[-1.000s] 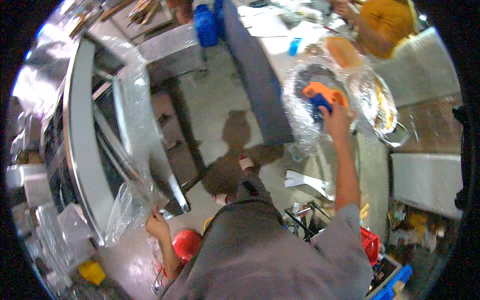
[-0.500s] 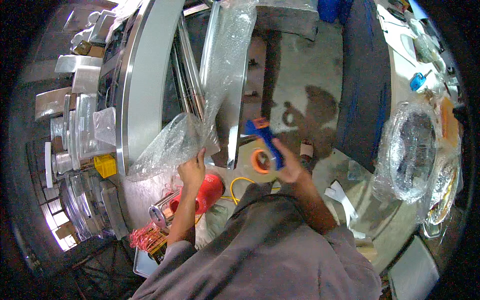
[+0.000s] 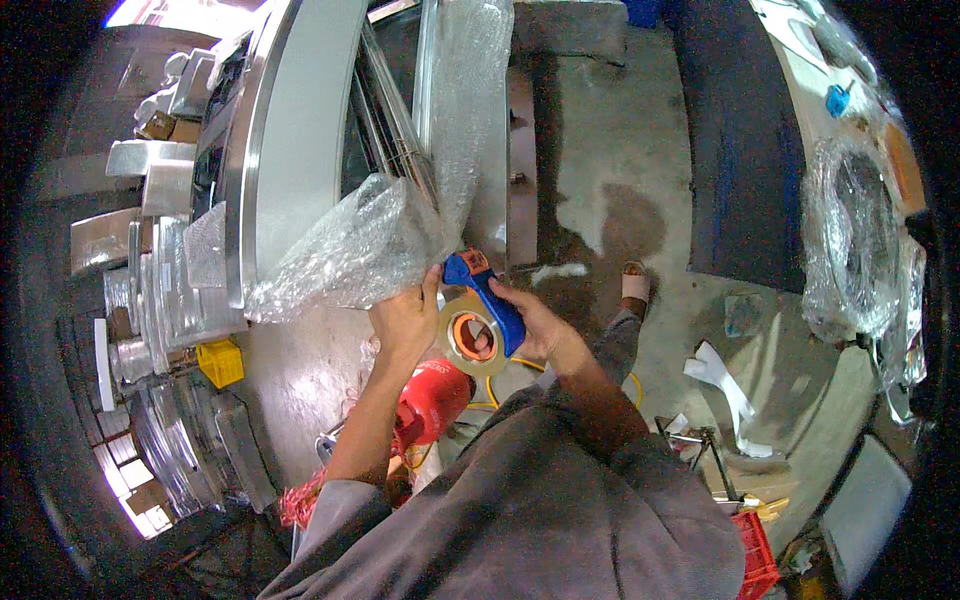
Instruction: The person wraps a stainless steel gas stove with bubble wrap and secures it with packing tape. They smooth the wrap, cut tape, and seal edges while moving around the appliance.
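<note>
Our right hand point(image 3: 543, 327) grips a blue-handled, orange-cored tape dispenser point(image 3: 502, 315) right of the long pale-grey panel's point(image 3: 300, 150) near end; our left hand point(image 3: 405, 318) seems to pinch clear bubble wrap point(image 3: 345, 250), whose slack could foul the tape.

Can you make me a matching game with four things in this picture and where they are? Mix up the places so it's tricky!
Things:
1. blue-and-orange tape dispenser
2. crinkled, clear bubble-wrap sheet
3. small yellow plastic crate
4. bent white strip

Places:
A. on the floor, to the right of both hands
B. across the near end of the long pale panel
C. gripped in the right hand
D. well to the left of the left hand, touching neither hand

Right pairs: 1-C, 2-B, 3-D, 4-A
</note>
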Tool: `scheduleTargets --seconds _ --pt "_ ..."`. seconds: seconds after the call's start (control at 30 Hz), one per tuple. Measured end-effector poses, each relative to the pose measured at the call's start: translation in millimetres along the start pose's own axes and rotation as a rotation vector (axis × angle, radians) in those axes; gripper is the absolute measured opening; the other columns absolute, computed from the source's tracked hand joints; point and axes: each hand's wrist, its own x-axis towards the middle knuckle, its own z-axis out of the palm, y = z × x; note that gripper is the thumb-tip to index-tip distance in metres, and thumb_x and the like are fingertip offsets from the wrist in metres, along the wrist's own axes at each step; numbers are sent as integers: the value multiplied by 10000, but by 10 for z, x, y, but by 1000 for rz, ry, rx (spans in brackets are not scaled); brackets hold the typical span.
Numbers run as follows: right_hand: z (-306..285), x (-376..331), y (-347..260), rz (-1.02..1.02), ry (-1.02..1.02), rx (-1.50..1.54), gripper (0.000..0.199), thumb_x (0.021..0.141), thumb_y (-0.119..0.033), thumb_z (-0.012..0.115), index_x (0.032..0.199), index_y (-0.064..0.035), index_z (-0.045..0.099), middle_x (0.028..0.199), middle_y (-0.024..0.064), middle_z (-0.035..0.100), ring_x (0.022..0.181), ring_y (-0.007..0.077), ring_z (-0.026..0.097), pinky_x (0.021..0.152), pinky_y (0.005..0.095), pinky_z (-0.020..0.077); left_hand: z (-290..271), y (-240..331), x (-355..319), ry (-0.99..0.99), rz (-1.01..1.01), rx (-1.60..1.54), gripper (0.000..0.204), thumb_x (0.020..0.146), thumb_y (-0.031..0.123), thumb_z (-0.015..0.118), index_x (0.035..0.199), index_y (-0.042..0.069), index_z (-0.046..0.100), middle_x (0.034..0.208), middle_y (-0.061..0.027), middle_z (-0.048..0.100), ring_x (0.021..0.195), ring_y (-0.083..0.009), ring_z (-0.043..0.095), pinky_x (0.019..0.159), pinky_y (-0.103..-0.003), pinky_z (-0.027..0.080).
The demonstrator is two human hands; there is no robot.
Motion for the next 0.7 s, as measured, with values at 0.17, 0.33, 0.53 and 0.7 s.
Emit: scheduleTargets --seconds 0.17,0.33,0.53,0.7 --pt "-31 173 467 -114 -55 71 518 936 -498 601 1206 -57 603 971 114 704 711 258 694 644 405 601 -77 24 8 -17 -11 -5 567 981 452 502 685 21 723 610 -199 628 547 -404 619 567 -487 498" --pt "-209 478 972 -143 -104 132 539 883 -561 652 1196 -125 611 940 49 682 732 252 669 660 423 574 -192 6 65 -31 137 137 554 972 446 520 691 18 732 594 -214 624 546 -414 629 562 -498 515" --pt "-126 982 1386 -308 -136 126 512 979 -556 487 1207 -107 578 988 87 670 879 243 659 829 411 519 -183 -28 20 17 181 159 422 932 367 612 712 31 739 590 -177 633 505 -370 629 507 -461 517" --pt "78 1653 1455 -314 -124 106 484 993 -517 466 1216 -109 598 1135 73 672 970 221 636 912 392 502 -243 202 -2 -91 28 165 457 952 388 577 769 -2 731 653 -216 652 578 -400 654 553 -489 521"
